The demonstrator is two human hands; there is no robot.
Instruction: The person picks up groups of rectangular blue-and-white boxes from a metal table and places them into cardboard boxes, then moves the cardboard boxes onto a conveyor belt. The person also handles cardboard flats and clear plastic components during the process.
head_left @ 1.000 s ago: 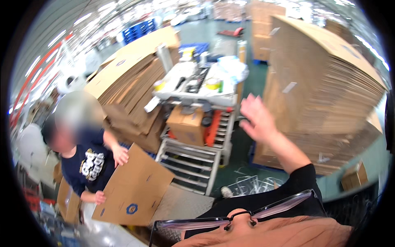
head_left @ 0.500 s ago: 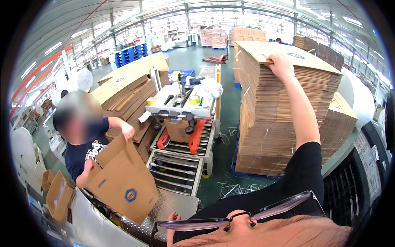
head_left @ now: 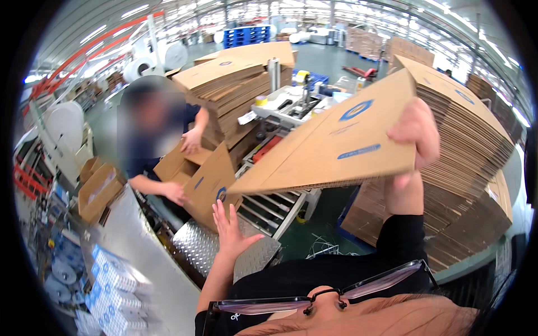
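Note:
My right hand (head_left: 417,134) grips the edge of a flat brown cardboard box blank (head_left: 330,140), printed with a blue ring. The blank hangs tilted in the air in front of me, its far corner reaching left. Below that corner my left hand (head_left: 231,228) is raised, fingers spread, with nothing in it. Just beyond, a co-worker (head_left: 162,134) in a dark shirt has both hands on an opened cardboard box (head_left: 204,187). On the right stands a tall stack of flat box blanks (head_left: 465,134).
A roller conveyor (head_left: 272,210) with a tape machine (head_left: 286,106) runs ahead, partly behind the blank. Another blank stack (head_left: 230,73) stands behind the co-worker. A diamond-plate metal step (head_left: 199,246) and a metal table (head_left: 145,241) lie at near left, with blue-and-white packs (head_left: 115,291) beside them. Loose straps (head_left: 325,246) litter the floor.
My right hand has brought a blank from the right stack leftward. My left hand has risen with its fingers spread. The co-worker's box is lower and more opened, and my view has swung left.

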